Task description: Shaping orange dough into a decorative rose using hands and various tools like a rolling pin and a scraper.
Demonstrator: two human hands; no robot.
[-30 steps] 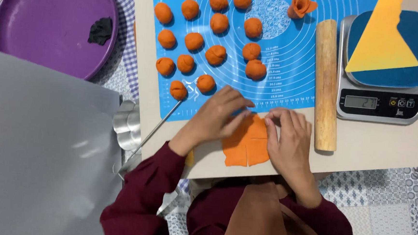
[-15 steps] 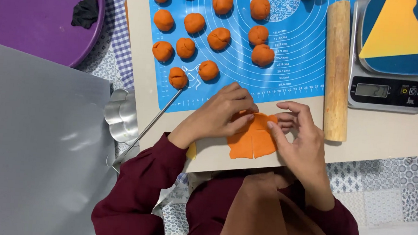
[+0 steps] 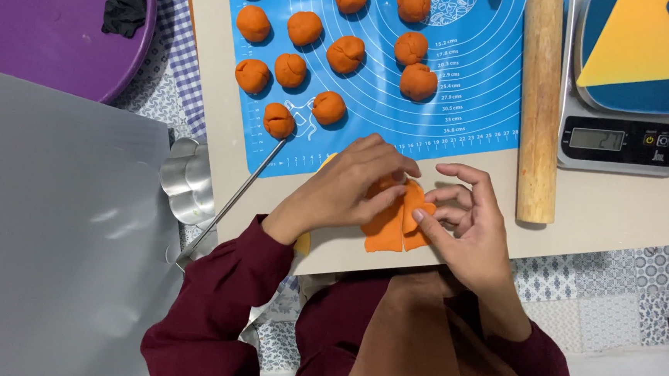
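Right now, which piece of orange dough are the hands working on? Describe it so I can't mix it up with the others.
Start at the blue silicone mat; just below its near edge, on the bare table, lies the flat orange dough sheet under the left hand and right hand. Unlike the round dough balls on the mat, it is flattened and partly folded.

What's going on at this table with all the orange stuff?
A person is folding a flat piece of orange dough at the table's near edge, left hand pressing on top, right hand lifting a flap. Finished orange dough balls sit on the blue mat; a wooden rolling pin lies beside it.
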